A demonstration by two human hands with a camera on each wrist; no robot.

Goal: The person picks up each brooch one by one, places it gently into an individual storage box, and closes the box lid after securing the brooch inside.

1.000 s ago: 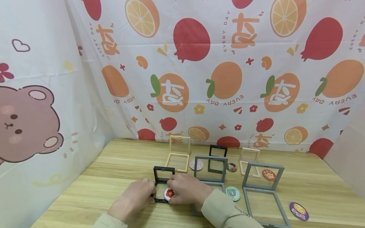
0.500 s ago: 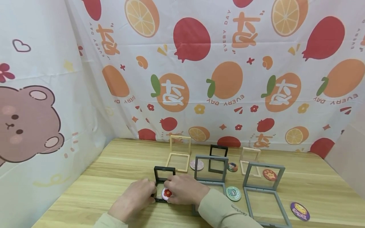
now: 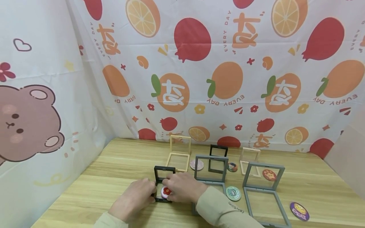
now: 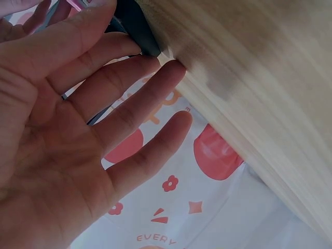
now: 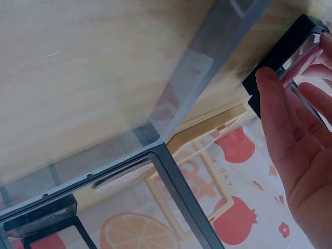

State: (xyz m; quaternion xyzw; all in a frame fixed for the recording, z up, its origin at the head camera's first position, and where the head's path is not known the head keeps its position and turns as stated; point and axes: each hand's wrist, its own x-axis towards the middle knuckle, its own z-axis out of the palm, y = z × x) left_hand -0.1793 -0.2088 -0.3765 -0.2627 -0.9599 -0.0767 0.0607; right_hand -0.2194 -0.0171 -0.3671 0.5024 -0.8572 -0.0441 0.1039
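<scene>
In the head view a small black display frame stands unfolded, one half upright and the other flat on the table. My left hand pinches the left side of its flat half. Over the clear film of that half, my right hand holds a round white badge with a red flower between thumb and fingers. The right wrist view shows the badge's pink edge tilted close to the black frame. Black frame edge meets my left fingertips in the left wrist view.
Grey frames, cream frames and another black frame stand unfolded on the wooden table. Beside them lie a green badge, a purple badge and others. A printed cloth hangs behind.
My right hand has shifted slightly left, carrying the flower badge further over the flat half of the black frame. My left hand stays at the frame's left side.
</scene>
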